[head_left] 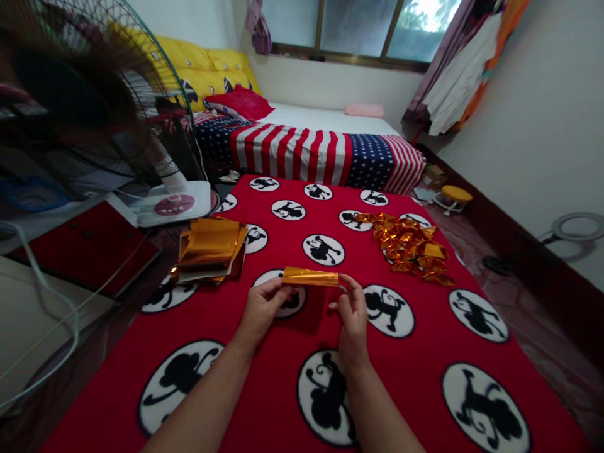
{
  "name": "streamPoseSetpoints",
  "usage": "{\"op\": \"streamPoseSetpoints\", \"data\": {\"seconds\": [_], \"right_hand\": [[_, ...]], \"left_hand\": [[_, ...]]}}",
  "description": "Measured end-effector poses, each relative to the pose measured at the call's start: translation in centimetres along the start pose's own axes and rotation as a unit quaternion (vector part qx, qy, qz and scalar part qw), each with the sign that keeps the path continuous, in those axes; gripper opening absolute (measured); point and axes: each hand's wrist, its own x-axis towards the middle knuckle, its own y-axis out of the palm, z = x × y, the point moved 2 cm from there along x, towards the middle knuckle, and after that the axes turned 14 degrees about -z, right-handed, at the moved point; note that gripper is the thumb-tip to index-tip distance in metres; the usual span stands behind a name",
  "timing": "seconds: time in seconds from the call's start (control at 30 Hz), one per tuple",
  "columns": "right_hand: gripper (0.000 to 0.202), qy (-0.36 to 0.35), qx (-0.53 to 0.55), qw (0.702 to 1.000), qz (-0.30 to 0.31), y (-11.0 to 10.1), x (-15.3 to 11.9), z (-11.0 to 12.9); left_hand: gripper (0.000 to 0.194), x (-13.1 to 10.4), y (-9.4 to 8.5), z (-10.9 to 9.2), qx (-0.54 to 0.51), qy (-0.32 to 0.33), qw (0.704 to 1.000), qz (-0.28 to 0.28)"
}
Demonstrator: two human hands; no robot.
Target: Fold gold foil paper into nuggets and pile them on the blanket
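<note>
A narrow, rolled or folded strip of shiny gold foil paper (310, 277) is held level above the red cloth. My left hand (265, 305) pinches its left end between thumb and fingers. At the strip's right end, my right hand (352, 311) touches it with a raised finger, the other fingers bent; whether it grips the paper there is hard to tell. A stack of flat gold foil paper sheets (212, 242) lies to the left of my hands. Over on the right sits a heap of folded gold foil pieces (408, 244).
The red cloth (406, 390) with monkey prints covers the surface under my hands. A standing fan (174, 201) is at the left beside a dark red panel (89, 239). Beyond is a bed with a striped, starred cover (302, 151). A yellow-topped stool (455, 194) stands by the right wall.
</note>
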Motion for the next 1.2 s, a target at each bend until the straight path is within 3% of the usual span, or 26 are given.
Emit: {"op": "streamPoseSetpoints", "data": {"seconds": [0.13,0.23,0.3,0.37,0.47,0.57,0.7,0.83,0.9,1.03,1.2], "right_hand": [[0.016,-0.135,-0.103,0.985,0.026,0.2,0.3,0.6],[0.008,-0.182,-0.133,0.974,-0.005,0.0,0.3,1.2],[0.009,-0.140,-0.121,0.983,0.001,0.0,0.1,1.5],[0.013,-0.058,-0.090,0.994,0.021,0.0,-0.2,1.6],[0.018,0.041,-0.044,0.997,0.054,0.2,-0.5,1.6],[0.021,0.097,-0.019,0.991,0.087,0.6,-0.3,1.2],[0.032,0.171,0.028,0.982,0.073,0.6,0.2,0.4],[0.059,0.178,0.036,0.983,0.034,0.5,0.1,-0.2],[0.060,0.153,0.026,0.987,0.031,0.5,0.0,-0.5],[0.023,0.125,-0.007,0.989,0.073,0.6,-0.2,-0.9],[0.013,0.090,-0.038,0.990,0.104,0.1,0.3,-0.3]], "left_hand": [[0.025,-0.1,0.2,-0.2,-0.007,-0.002,1.000,0.000],[0.019,0.0,0.1,-1.0,0.019,0.080,0.996,-0.030],[0.015,0.0,0.0,-1.7,0.040,0.133,0.988,-0.060],[0.018,-0.2,0.0,-2.0,0.042,0.134,0.989,-0.055],[0.020,-0.4,0.4,-1.7,0.000,0.034,0.999,-0.001],[0.027,-0.7,0.8,-0.8,-0.053,-0.056,0.997,0.017],[0.050,-0.9,1.3,0.4,-0.075,-0.150,0.985,0.048],[0.088,-0.8,1.1,0.8,-0.074,-0.144,0.986,0.038],[0.081,-0.7,1.0,0.8,-0.062,-0.114,0.990,0.046],[0.025,-0.4,0.8,0.6,0.011,-0.038,0.997,0.072],[0.024,-0.4,0.4,0.1,0.063,0.011,0.994,0.083]]}}
